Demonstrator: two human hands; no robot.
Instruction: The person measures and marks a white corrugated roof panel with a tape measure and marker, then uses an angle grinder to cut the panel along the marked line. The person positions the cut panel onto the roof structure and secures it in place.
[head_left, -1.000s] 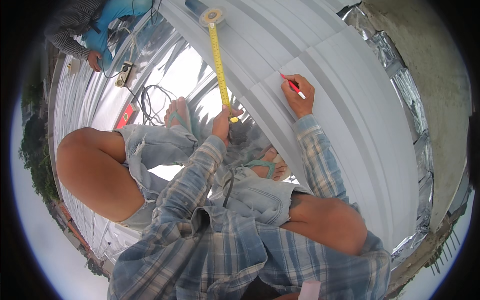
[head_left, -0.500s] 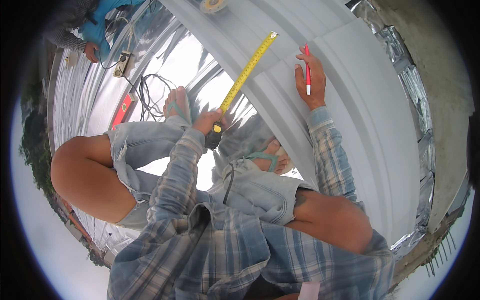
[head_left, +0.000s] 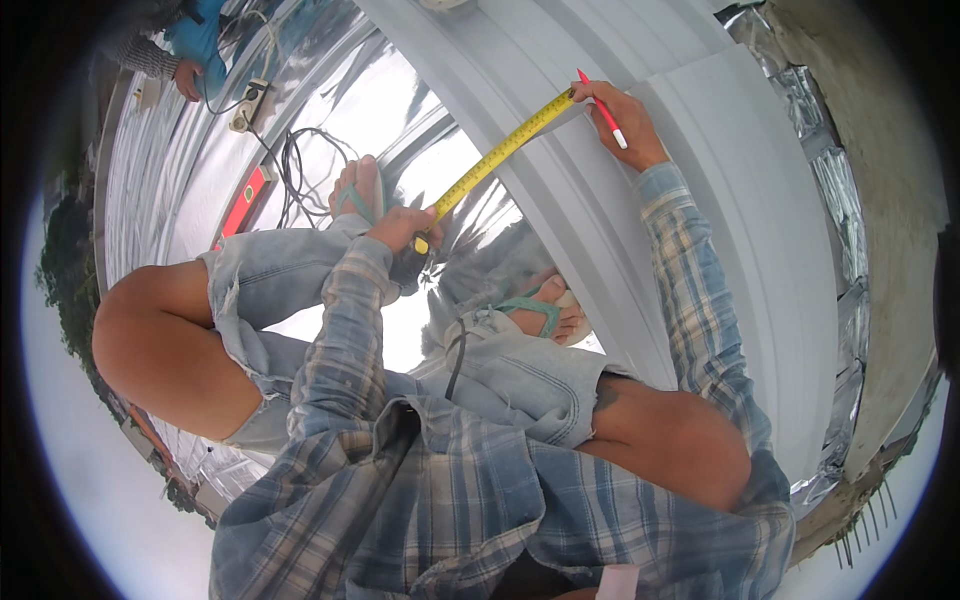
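Observation:
My left hand (head_left: 402,228) is wrapped round the dark case of a tape measure (head_left: 408,262), above the shiny foil between my feet. Its yellow blade (head_left: 500,157) runs out up and to the right, over the edge of a pale grey ribbed metal sheet (head_left: 735,215). At the blade's far end my right hand (head_left: 635,125) is closed, thumb and fingertips on the tip. That same hand holds a red pen (head_left: 602,108) with a white end, slanting across the fingers. The blade's very end is partly hidden by the fingers.
A red level (head_left: 243,207) lies on the foil at the left, beside a looped black cable (head_left: 290,175). Beyond it is a power strip (head_left: 250,107) with a plug in it. Another person's hand (head_left: 187,79) shows at upper left. A concrete ledge (head_left: 895,200) runs along the right.
My right hand has moved up and left to the blade's end and taken hold of it, the pen tilting along. My left hand and the case have shifted slightly left; the blade lies flatter.

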